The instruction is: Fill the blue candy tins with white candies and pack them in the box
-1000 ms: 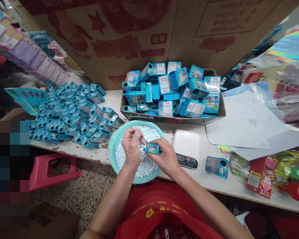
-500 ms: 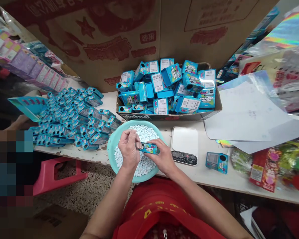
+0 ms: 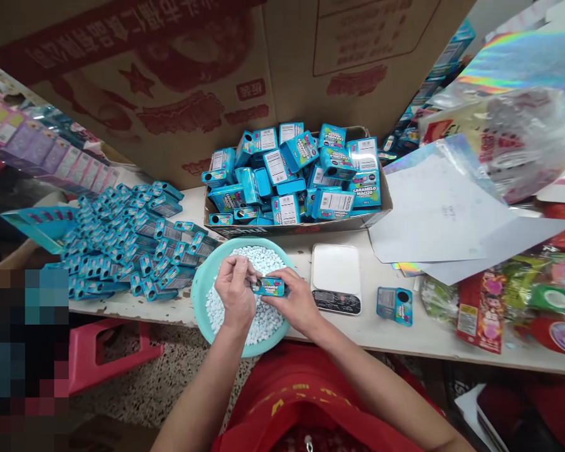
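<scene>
Box, small, blue, marked Caramelo Macizo: held over basin. R. hand has a firm grip, thumb and fingers closed on box's R. end. L. hand: fingers curled in, nearly closed, at box's L. end; can't tell whether that grip has hold of anything.

Status: unit in hand judged incomplete, as both hands are on or at it; contents not visible. Basin carries plenty of pale candies; stock est. ample.

Outward, on tabletop: scale just R. of basin; single blue box farther R. Carton behind basin, heaped w/ blue boxes at mixed angles. Large group of blue boxes to L., closely packed, many w/ dark round spots facing up; filled or not, can't confirm. Overall: work judged part-done; finished qty. can't be est.
</scene>
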The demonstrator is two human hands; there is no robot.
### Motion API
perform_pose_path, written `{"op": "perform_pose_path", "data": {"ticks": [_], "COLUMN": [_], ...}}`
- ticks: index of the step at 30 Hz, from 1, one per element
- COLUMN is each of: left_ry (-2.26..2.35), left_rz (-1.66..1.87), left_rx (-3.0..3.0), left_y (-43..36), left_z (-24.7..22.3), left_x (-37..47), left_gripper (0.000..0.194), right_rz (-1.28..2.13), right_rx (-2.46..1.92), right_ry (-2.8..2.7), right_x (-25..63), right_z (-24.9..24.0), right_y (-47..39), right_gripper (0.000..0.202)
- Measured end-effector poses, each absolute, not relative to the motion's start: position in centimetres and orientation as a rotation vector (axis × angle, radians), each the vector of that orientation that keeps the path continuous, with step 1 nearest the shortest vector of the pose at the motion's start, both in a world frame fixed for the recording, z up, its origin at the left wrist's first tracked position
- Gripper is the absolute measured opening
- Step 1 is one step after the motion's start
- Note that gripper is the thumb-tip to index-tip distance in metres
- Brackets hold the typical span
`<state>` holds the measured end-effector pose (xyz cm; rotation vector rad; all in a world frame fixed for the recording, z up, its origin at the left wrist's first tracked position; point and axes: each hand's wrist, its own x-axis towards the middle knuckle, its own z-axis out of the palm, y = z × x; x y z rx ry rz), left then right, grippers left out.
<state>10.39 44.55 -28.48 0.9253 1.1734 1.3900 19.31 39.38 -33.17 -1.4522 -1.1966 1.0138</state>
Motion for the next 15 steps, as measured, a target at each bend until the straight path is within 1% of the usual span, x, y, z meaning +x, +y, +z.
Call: {"op": "perform_pose_path", "data": {"ticks": [3,6,7,9,11,13,15], "left_ry": [1.164,1.308,1.390,1.530,1.604,1.674,1.751], "left_rz": [1.391,1.343,1.235,0.887,0.612,0.634,0.812], "left_rx": [0.942,1.070,1.186,1.484,1.732,1.857,1.902], "left_y": [45.0,45.7,46.0,46.7,48.1,50.3,53.5], "left_z": [-28.4,-29.9,-30.8,-32.5,-33.4,-33.1,-32.0], "left_x": [10.3,8.4,7.4,5.5,4.7,5.6,8.0], "left_gripper": [0.021,0.019,0.019,0.019,0.022,0.032,0.044], "right_rz": [1.002,0.997,0.982,0.922,0.842,0.768,0.709], "right_rx": [-1.445,-1.382,-1.373,-1.422,-1.571,-1.707,-1.788], "right_ry": [-1.200,-1.143,-1.106,-1.010,-0.896,-0.820,-0.804], "right_x": [19.9,21.6,22.5,24.8,27.2,29.3,30.7], "right_z": [-32.4,-31.6,-31.5,-32.0,-33.4,-35.4,-37.5], "right_y": [39.8,39.1,38.5,37.1,35.8,35.1,35.0], "right_gripper": [0.029,0.030,0.031,0.033,0.033,0.035,0.037]}}
